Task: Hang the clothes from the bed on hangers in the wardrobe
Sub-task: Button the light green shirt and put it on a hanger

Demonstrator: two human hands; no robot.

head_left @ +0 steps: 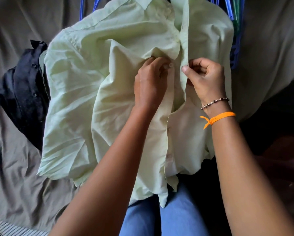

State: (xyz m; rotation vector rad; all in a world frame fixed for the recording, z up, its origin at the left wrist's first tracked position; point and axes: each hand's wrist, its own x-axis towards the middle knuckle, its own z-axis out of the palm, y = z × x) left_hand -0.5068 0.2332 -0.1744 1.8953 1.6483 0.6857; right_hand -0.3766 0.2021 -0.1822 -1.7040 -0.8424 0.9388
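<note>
A pale green button-up shirt [95,86] lies spread on the bed, collar at the top, front partly open. My left hand [149,80] pinches the shirt's left front edge at a button near the chest. My right hand [206,77] pinches the buttonhole placket just to the right of it. The two edges are a little apart. Blue hangers [235,41] stick out from under the shirt at the upper right; how the shirt sits on them is hidden.
A black buttoned garment [23,92] lies crumpled on the bed left of the shirt. The grey-brown bedsheet [15,167] covers the bed. My blue-jeaned legs [168,215] are at the bottom. Dark floor shows at the right.
</note>
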